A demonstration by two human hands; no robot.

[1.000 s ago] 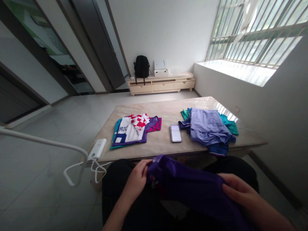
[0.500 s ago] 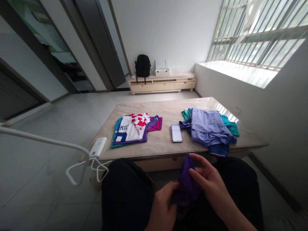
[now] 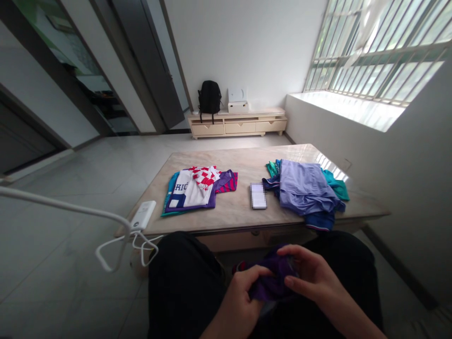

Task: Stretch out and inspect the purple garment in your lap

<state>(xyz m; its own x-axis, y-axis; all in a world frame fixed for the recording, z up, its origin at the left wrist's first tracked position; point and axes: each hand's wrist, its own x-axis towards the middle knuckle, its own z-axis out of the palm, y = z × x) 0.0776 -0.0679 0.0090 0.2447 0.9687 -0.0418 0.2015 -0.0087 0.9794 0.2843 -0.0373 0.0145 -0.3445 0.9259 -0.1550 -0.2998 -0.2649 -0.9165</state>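
Two hands work one bunched purple garment (image 3: pixel 270 286), low between black-trousered knees, just off the table's (image 3: pixel 233 214) near edge. Left hand (image 3: pixel 243 292) clutches its left side, index finger across the cloth; remaining fingertips hidden. Right hand (image 3: pixel 316 275) holds the right side, thumb and index parted with fabric bunched between; other fingers curled behind, grip tightness can't tell. Reddish bit shows past left knuckles.

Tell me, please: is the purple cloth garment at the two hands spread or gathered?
Gathered: the purple cloth garment is bunched small between the left hand and the right hand; its exact folding is hidden.
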